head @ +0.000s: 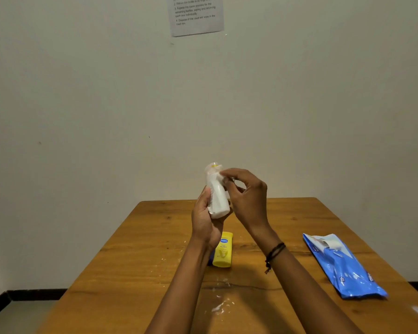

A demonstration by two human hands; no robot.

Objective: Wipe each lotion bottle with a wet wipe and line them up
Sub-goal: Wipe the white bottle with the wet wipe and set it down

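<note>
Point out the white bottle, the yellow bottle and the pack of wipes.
white bottle [219,201]: head view, bare side of its body.
yellow bottle [223,251]: head view, middle of its label side.
pack of wipes [345,268]: head view, middle of the blue wrapper.

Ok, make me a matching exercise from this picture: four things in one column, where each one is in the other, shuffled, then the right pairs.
Things
1. white bottle
2. yellow bottle
3. blue wipes pack
4. paper sheet

Places
A. lying on the right side of the table
B. stuck on the wall
C. held up in the left hand, while the right hand pinches a wet wipe at its top
D. lying on the table, partly behind the left wrist

Pairs: 1-C, 2-D, 3-A, 4-B
</note>
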